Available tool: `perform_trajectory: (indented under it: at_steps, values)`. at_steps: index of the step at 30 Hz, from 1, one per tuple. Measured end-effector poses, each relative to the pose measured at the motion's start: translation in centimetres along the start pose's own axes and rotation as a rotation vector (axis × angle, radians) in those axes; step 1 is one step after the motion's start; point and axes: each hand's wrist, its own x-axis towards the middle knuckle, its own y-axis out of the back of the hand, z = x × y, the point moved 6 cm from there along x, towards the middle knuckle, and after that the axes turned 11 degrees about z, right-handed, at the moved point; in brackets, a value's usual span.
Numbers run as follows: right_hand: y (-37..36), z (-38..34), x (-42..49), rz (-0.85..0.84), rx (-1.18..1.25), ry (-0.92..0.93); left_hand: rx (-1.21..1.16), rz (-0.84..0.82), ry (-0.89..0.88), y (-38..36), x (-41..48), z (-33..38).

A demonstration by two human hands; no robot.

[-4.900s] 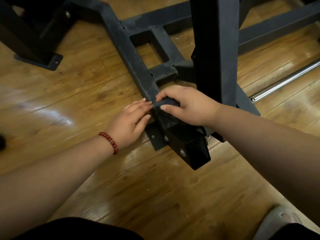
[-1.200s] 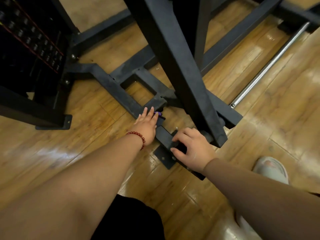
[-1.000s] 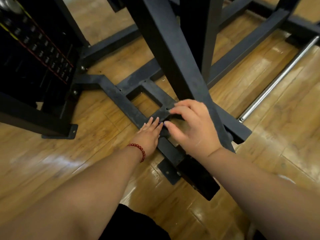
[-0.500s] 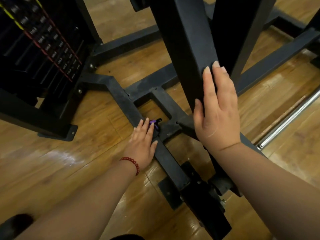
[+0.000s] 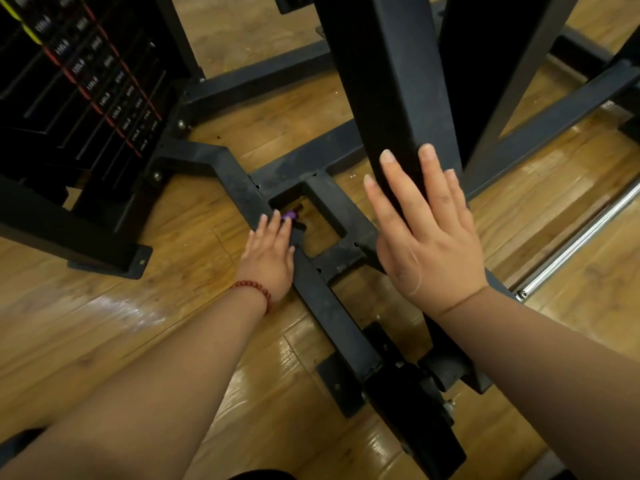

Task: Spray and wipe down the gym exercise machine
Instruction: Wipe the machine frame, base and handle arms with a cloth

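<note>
Machine post [image 5: 388, 81]: under right hand [image 5: 429, 237], flat, fingers straight, gripping nothing | base bar [image 5: 325, 299]: under left hand [image 5: 268, 258], flat, purple item [image 5: 290, 215] at fingertips | cloth: unseen | method: likely long even strokes down post

The left hand [image 5: 268, 261] lies flat on the machine's base rail [image 5: 322, 292], low on the floor [image 5: 104, 323]. Its fingertips touch a small object [image 5: 290, 215] at the edge of an opening in the frame. To its right and higher up, the right hand [image 5: 429, 233] lies flat against the slanted post [image 5: 384, 81], which rises beyond both hands. The weight stack [image 5: 69, 81] stands left of and beyond the left hand. A steel bar [image 5: 581, 237] lies on the floor right of the right hand.
</note>
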Motion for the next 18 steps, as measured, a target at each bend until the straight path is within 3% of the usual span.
perform_trajectory:
  at_steps: [2, 5, 8, 13, 18]
  values:
    - [0.0, -1.0, -0.4, -0.02, -0.027, 0.14, -0.008, 0.015, 0.066, -0.1, 0.6, 0.3]
    - [-0.2, -1.7, -0.9, -0.104, -0.028, 0.284, -0.046, 0.019, 0.008, -0.4, -1.2, 1.1]
    - [-1.3, -2.7, -0.6, -0.212, -0.007, 0.162, -0.084, 0.016, -0.11, -0.9, -4.1, 1.2]
    - [-7.2, -6.8, -5.0, -0.773, 0.252, -0.093, -0.053, 0.023, -0.124, -0.6, -1.2, -0.8]
    - [-11.8, -8.6, -7.2, -0.851, 0.376, -0.309, -0.008, 0.054, -0.053, 0.0, 2.4, -2.4]
